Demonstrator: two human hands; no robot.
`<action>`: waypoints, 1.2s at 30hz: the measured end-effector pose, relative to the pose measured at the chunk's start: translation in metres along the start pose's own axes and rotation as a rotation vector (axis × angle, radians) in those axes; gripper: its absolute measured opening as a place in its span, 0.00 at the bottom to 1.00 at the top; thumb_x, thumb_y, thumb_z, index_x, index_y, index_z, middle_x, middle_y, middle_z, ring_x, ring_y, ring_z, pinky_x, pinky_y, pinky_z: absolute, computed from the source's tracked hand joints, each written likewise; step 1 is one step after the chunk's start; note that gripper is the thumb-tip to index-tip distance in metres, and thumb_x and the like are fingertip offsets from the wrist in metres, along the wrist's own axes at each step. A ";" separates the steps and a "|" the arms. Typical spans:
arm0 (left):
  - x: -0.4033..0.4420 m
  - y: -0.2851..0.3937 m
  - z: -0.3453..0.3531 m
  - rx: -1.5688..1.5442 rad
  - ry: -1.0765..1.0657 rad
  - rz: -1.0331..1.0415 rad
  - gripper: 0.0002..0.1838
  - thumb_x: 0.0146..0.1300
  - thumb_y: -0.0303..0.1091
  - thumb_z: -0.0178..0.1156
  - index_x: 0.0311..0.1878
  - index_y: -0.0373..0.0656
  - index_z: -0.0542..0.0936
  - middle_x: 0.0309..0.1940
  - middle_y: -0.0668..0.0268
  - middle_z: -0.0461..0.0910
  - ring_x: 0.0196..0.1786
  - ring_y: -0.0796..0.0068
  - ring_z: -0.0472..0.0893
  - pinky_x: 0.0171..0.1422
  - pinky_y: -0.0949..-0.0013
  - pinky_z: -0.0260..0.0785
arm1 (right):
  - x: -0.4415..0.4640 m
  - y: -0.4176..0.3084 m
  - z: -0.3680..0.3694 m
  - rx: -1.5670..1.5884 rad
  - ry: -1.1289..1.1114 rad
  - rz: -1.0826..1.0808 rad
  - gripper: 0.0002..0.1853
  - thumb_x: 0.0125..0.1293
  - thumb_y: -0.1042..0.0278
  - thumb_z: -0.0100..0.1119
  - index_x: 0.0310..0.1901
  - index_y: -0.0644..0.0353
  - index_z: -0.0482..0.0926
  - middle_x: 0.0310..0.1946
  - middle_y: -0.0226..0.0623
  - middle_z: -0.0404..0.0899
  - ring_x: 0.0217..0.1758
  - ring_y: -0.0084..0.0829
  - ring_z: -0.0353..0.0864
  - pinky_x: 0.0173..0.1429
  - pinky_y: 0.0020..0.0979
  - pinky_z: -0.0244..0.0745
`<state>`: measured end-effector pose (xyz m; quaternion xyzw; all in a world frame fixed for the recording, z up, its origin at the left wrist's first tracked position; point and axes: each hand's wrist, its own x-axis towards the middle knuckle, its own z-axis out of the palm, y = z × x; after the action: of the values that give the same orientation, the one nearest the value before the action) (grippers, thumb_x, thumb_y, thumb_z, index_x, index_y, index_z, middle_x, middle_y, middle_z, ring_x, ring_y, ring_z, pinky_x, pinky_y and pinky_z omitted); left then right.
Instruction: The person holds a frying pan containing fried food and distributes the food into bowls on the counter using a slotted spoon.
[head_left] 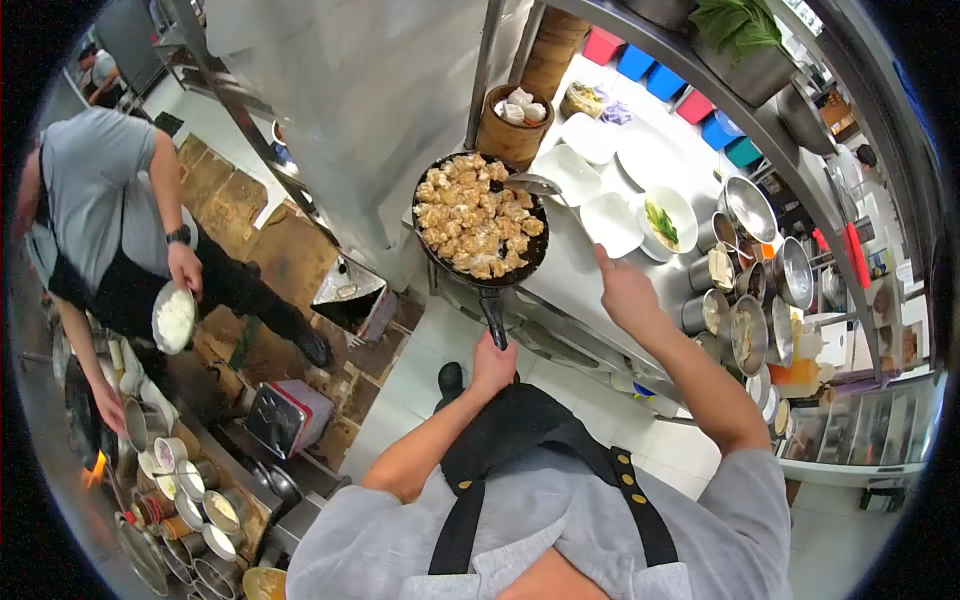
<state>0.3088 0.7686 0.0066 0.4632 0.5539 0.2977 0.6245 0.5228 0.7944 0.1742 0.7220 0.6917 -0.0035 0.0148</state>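
My left hand is wrapped round the handle of a black pan, which is full of browned, chunky food. The pan is at the left end of a steel counter. My right hand holds the thin handle of a metal ladle, whose bowl is over the pan's right rim. Beside the ladle are white dishes and a white bowl with green leaves in it. Behind the pan stands a bamboo steamer with white dumplings.
At the left, a co-worker holds a white bowl near a stove with a flame and several pots. Metal bowls and containers crowd the counter's right. A shelf rail runs above. A tin stands lower left.
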 end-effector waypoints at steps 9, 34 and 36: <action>0.022 0.021 0.023 0.085 0.206 0.110 0.13 0.55 0.33 0.60 0.36 0.31 0.72 0.28 0.45 0.79 0.36 0.42 0.79 0.41 0.51 0.70 | 0.023 -0.020 0.018 0.020 -0.009 -0.005 0.30 0.58 0.77 0.47 0.63 0.80 0.57 0.28 0.59 0.78 0.32 0.52 0.82 0.36 0.46 0.78; 0.004 0.051 0.033 -0.255 0.098 -0.014 0.09 0.56 0.28 0.57 0.34 0.32 0.70 0.20 0.58 0.75 0.14 0.64 0.75 0.16 0.63 0.66 | 0.020 -0.037 0.020 0.083 -0.178 -0.084 0.32 0.56 0.77 0.47 0.63 0.81 0.56 0.32 0.61 0.78 0.33 0.55 0.80 0.39 0.48 0.77; 0.000 0.055 0.042 -0.260 0.159 0.042 0.03 0.58 0.24 0.51 0.29 0.39 0.69 0.14 0.66 0.70 0.11 0.74 0.70 0.13 0.66 0.61 | 0.010 -0.051 0.014 0.134 -0.155 -0.063 0.29 0.54 0.76 0.52 0.58 0.83 0.60 0.30 0.59 0.79 0.34 0.54 0.81 0.38 0.45 0.78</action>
<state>0.3574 0.7797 0.0548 0.3646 0.5487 0.4159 0.6270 0.4720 0.8065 0.1596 0.6968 0.7092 -0.1057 0.0199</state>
